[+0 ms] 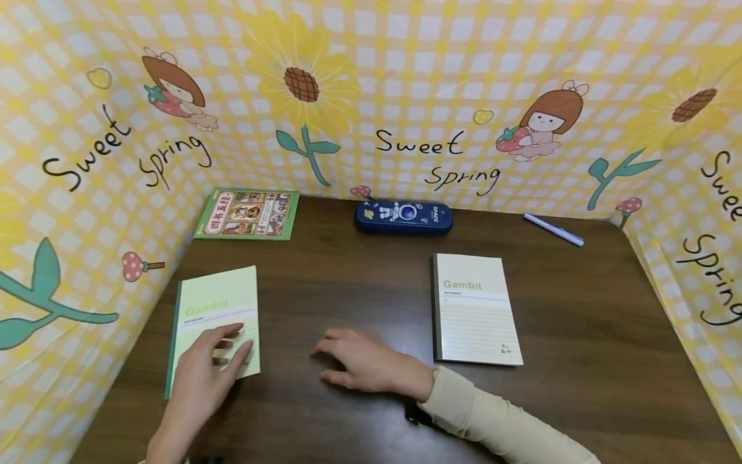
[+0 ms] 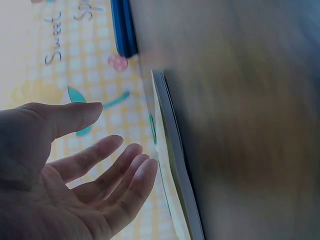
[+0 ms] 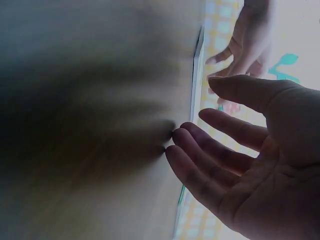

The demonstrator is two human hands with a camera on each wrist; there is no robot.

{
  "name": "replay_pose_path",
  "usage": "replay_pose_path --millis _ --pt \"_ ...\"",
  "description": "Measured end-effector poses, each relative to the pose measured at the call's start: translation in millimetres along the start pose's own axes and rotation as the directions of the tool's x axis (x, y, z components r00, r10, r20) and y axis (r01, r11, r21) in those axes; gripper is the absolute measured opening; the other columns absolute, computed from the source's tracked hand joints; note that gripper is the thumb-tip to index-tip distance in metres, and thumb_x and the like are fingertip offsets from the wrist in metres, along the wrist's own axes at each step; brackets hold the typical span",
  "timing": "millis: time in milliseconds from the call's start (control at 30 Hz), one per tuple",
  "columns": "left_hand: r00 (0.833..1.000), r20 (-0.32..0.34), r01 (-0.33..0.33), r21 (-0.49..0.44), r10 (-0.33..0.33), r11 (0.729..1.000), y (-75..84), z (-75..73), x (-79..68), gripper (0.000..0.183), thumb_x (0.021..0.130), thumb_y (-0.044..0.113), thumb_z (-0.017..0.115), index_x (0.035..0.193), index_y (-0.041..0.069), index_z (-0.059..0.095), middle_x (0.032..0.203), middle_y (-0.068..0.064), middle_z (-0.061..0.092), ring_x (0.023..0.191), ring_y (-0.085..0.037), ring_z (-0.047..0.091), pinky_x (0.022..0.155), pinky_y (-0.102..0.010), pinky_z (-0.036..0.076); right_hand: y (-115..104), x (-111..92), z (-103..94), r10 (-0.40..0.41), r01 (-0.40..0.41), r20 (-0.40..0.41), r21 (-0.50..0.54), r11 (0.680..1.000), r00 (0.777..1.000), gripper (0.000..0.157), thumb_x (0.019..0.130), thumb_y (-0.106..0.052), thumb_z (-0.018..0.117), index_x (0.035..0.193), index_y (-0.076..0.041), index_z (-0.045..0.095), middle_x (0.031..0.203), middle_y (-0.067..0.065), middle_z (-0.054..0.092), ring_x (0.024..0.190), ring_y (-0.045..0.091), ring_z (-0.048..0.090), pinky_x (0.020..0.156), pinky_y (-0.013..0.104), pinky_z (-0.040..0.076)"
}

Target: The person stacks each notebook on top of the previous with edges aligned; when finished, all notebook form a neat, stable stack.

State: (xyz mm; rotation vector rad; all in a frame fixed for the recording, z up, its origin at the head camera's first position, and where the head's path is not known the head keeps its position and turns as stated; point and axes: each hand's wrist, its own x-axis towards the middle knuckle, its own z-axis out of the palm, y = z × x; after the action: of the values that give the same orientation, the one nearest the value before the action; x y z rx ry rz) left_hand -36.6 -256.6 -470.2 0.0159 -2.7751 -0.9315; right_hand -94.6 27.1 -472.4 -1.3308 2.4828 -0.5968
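Note:
A pale green notebook [image 1: 220, 290] with a dark green spine lies at the left of the table. My left hand [image 1: 203, 370] is over its lower half, fingers loosely bent and thumb apart from them, with nothing held. In the left wrist view the left fingertips [image 2: 145, 170] are close above the notebook's edge [image 2: 172, 165]. My right hand [image 1: 362, 361] is at the middle of the table, between the two notebooks, holding nothing. The right wrist view has its fingertips [image 3: 172, 150] right at the tabletop. A cream notebook [image 1: 475, 316] with a black spine lies to the right of that hand.
A green-bordered book [image 1: 249, 214] lies at the back left. A navy pencil case [image 1: 402, 218] stands at the back middle, and a light purple pen [image 1: 553, 229] at the back right. Yellow checked cloth [image 1: 371, 96] walls the brown table [image 1: 348, 270] on the left, back and right.

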Motion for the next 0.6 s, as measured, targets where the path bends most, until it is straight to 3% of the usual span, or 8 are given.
replay_pose_path --millis 133,233,367,467,600 --pt "0.999 -0.035 0.009 0.047 -0.008 0.999 -10.4 -9.8 -4.1 0.035 0.096 0.019 0.077 0.125 0.001 0.071 0.116 -0.020 0.072 0.097 -0.038 0.071 0.067 -0.032 0.061 -15.0 18.2 7.6 -0.034 0.037 0.052 -0.065 0.997 0.998 0.043 0.103 -0.036 0.066 0.142 -0.019 0.061 0.127 -0.004 0.063 0.115 0.009 0.063 0.095 0.025 0.055" --pt "0.998 -0.061 0.019 0.081 -0.014 0.997 -16.4 -14.6 -6.5 0.035 0.095 0.019 0.077 0.124 0.000 0.071 0.119 -0.027 0.070 0.097 -0.046 0.070 0.070 -0.049 0.061 -26.2 30.5 11.4 -0.053 0.063 0.080 -0.123 0.990 0.995 0.046 0.104 -0.038 0.065 0.145 -0.020 0.058 0.134 -0.004 0.060 0.119 0.010 0.061 0.094 0.024 0.056" --pt "0.998 -0.059 0.035 0.119 -0.028 0.992 -25.1 -22.1 -9.4 0.036 0.096 0.019 0.076 0.125 -0.003 0.070 0.128 -0.036 0.064 0.106 -0.060 0.063 0.080 -0.071 0.052 -39.7 46.6 17.8 -0.087 0.112 0.113 -0.233 0.966 0.990 0.057 0.105 -0.044 0.060 0.155 -0.019 0.049 0.155 -0.003 0.051 0.134 0.011 0.056 0.101 0.022 0.054" --pt "0.999 -0.010 0.053 0.145 -0.052 0.988 -32.0 -26.7 -11.3 0.039 0.100 0.020 0.070 0.130 -0.005 0.067 0.139 -0.041 0.056 0.117 -0.067 0.054 0.086 -0.079 0.045 -48.2 56.4 22.7 -0.094 0.141 0.167 -0.297 0.944 0.982 0.068 0.106 -0.051 0.053 0.163 -0.018 0.036 0.171 -0.003 0.032 0.150 0.011 0.043 0.109 0.025 0.051" --pt "0.988 0.107 0.090 0.164 -0.108 0.982 -38.7 -31.0 -14.0 0.046 0.108 0.024 0.059 0.141 -0.007 0.058 0.150 -0.044 0.043 0.127 -0.072 0.044 0.092 -0.084 0.039 -56.6 65.4 28.2 -0.089 0.171 0.238 -0.348 0.922 0.967 0.077 0.106 -0.060 0.044 0.168 -0.022 0.019 0.177 -0.006 0.010 0.162 0.012 0.022 0.119 0.030 0.044"
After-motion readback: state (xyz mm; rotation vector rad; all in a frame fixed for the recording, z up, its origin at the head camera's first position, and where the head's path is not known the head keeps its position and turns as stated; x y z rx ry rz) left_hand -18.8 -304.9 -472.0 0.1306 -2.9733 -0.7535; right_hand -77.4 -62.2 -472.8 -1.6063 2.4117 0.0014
